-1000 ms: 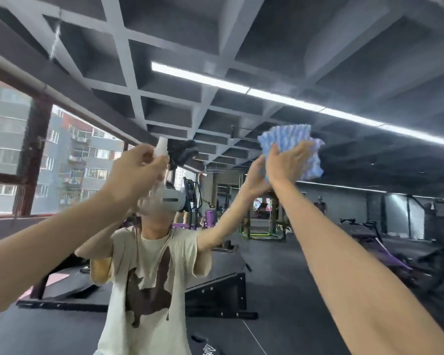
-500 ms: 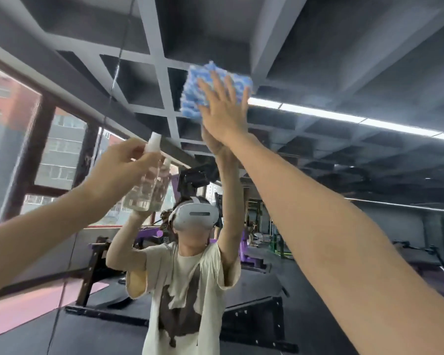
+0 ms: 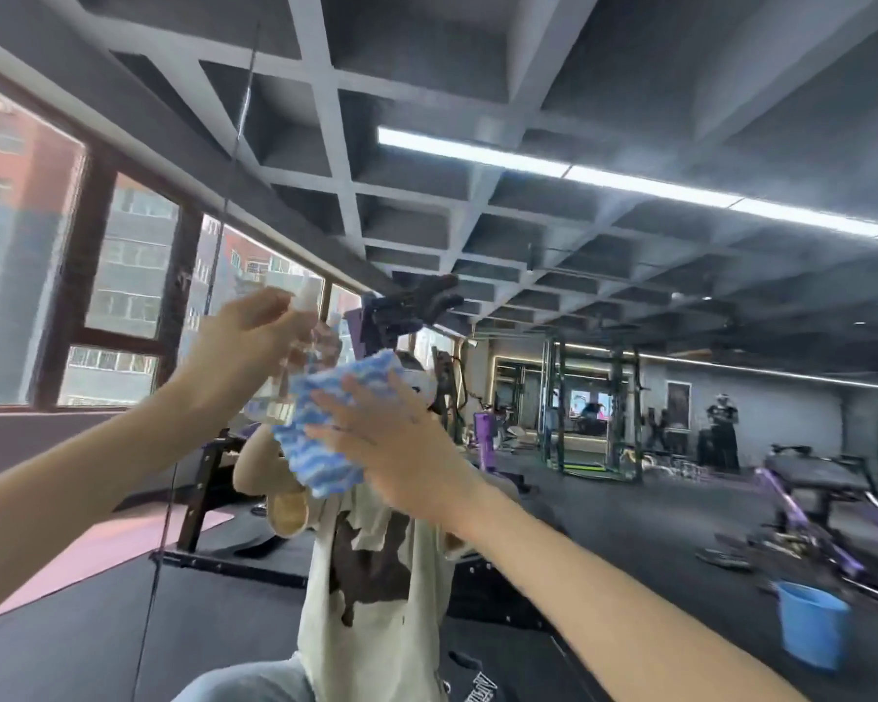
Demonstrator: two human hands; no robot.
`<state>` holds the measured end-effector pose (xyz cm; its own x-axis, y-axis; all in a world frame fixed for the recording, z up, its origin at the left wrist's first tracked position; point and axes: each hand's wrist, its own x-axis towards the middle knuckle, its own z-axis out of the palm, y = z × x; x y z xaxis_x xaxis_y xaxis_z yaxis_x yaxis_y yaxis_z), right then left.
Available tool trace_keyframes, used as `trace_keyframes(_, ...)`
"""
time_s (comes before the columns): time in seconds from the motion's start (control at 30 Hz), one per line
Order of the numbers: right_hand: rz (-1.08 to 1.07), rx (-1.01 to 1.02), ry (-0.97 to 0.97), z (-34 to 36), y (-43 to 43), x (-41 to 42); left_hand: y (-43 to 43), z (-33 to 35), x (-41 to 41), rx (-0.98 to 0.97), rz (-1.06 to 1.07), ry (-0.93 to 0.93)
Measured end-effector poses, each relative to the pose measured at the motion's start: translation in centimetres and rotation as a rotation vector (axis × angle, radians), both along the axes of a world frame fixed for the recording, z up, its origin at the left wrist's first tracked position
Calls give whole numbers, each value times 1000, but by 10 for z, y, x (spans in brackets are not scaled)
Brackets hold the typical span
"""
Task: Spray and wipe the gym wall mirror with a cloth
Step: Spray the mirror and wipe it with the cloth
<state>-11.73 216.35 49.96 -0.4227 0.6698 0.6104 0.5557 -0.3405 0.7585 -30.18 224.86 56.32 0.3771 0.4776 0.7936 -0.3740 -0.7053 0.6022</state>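
Because the cloth [image 3: 325,448] is soft, light and limp, it is judged best kept spread under a flat palm, as it is here, pressed against the mirror [image 3: 604,499] by the right hand [image 3: 391,438] with fingers straight. The spray bottle [image 3: 295,382], clear, light and likely slippery when wet, is gripped round its body by the curled left hand [image 3: 239,357], just beside the cloth.
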Motion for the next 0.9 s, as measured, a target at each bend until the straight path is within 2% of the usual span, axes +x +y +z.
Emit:
trace_keyframes(0.03,-94,-24,-51,9,-13,10,-1,-3,-1,35,16,22)
trace_keyframes(0.07,-155,61,5,28,-28,24,-2,-5,-2,69,28,44)
trace_keyframes(0.1,-125,226,186,52,-44,33,-2,-6,-3,93,34,61)
trace_keyframes(0.17,6,694,587,102,-72,49,-1,-8,-4,114,51,55)
trace_keyframes(0.2,12,863,691,117,-72,48,0,-9,-4,118,70,45)
trace_keyframes(0.23,15,939,711,123,-61,40,0,-8,-4,114,83,35)
trace_keyframes(0.27,32,889,652,125,-41,26,0,-8,-4,98,85,18)
trace_keyframes(0.37,-68,248,178,115,20,-7,2,-4,-6,33,73,-33)
trace_keyframes(0.4,-112,88,40,122,24,-10,2,-1,-7,30,65,-41)
trace_keyframes(0.43,-149,16,-35,137,21,-11,3,3,-9,34,60,-45)
trace_keyframes(0.5,-209,91,19,167,8,-4,4,11,-10,50,56,-42)
trace_keyframes(0.6,-179,389,298,202,-3,1,5,37,-2,89,46,-52)
trace_keyframes(0.67,-141,485,401,226,11,-9,6,69,4,118,24,-96)
trace_keyframes(0.8,-95,474,336,294,42,-29,4,143,12,251,40,-203)
trace_keyframes(0.9,-68,530,320,350,35,-16,1,198,25,277,5,-225)
